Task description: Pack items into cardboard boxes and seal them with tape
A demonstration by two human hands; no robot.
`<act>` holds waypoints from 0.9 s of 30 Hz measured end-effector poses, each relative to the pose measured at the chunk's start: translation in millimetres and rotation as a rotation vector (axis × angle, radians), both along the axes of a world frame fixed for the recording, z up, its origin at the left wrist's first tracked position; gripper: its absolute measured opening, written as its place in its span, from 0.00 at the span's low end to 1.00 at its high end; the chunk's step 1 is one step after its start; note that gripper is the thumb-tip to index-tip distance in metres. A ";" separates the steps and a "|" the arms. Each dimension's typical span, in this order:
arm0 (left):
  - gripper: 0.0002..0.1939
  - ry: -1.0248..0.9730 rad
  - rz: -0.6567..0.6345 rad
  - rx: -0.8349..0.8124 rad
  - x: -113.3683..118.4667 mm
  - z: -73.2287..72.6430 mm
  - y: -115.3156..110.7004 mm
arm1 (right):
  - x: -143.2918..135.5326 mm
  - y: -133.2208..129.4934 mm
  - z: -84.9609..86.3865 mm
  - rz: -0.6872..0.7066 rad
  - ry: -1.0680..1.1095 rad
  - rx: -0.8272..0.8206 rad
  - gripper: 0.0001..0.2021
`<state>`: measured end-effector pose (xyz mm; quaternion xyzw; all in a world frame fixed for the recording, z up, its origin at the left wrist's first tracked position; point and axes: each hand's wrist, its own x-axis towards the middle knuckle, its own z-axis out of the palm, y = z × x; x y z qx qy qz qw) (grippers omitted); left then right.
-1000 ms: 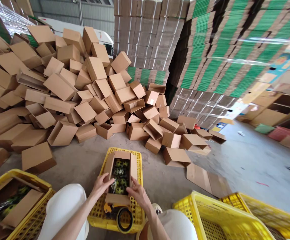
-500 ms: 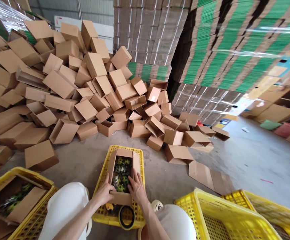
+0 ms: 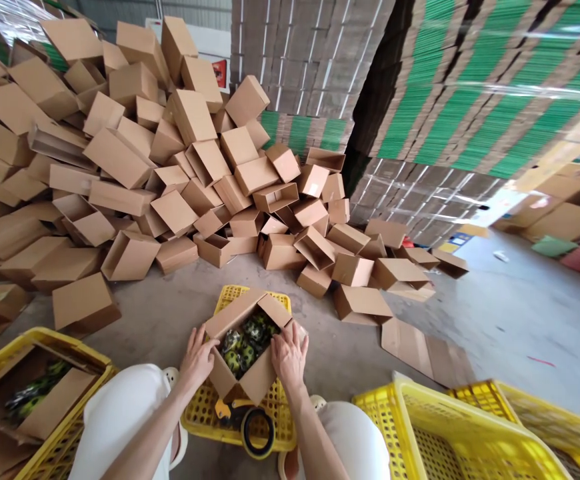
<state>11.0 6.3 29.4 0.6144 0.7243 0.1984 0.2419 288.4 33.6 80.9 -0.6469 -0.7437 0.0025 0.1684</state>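
Note:
An open cardboard box (image 3: 260, 381) sits at an angle on a yellow perforated crate (image 3: 203, 415) between my knees. Inside it lie several round green-and-black items (image 3: 244, 343), some in shiny clear wrapping. My left hand (image 3: 197, 360) grips the box's left edge, fingertips over the rim. On the opposite side, my right hand (image 3: 290, 357) has its fingers curled over the right flap. Just in front of the box, on the crate, are a black ring like a tape roll (image 3: 258, 432) and a yellow-orange tool with a dark part (image 3: 225, 409), its kind unclear.
A big heap of cardboard boxes (image 3: 120, 157) fills the floor ahead. At left, a yellow crate (image 3: 77, 339) holds another box of green items. Two yellow crates (image 3: 450, 410) stand at right, near a flat cardboard sheet (image 3: 425, 353). Tall cardboard stacks (image 3: 440, 87) rise behind.
The box has turned on the crate from straight to diagonal. My right hand has moved from its inner side up onto the right flap; my left hand has shifted higher along the left edge.

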 end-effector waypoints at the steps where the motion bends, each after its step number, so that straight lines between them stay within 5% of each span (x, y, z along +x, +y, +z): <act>1: 0.26 0.000 0.011 -0.004 -0.2 -0.9 1.0 | 1.3 -2.8 1.8 0.010 -0.012 -0.014 0.16; 5: 0.29 -0.044 0.028 -0.048 7.8 0.1 -2.5 | -2.6 -23.6 1.3 0.057 -0.080 -0.050 0.17; 12: 0.60 -0.148 0.121 -0.111 21.8 -1.2 -15.6 | -17.4 -45.4 -2.7 0.167 -0.063 -0.225 0.16; 16: 0.58 -0.040 0.192 -0.157 13.4 2.1 -9.9 | 3.1 -38.3 5.2 0.011 -0.113 -0.138 0.15; 20: 0.55 0.038 0.245 -0.091 -3.6 7.3 -7.5 | 30.5 -32.0 -0.9 -0.134 -0.067 -0.203 0.27; 23: 0.49 -0.044 0.228 0.061 -17.2 10.6 -7.6 | 41.8 -28.8 -15.9 -0.247 0.134 -0.292 0.34; 27: 0.43 -0.368 0.383 0.126 -31.5 14.6 -5.6 | 52.8 -21.9 -27.8 -0.312 0.574 -0.211 0.25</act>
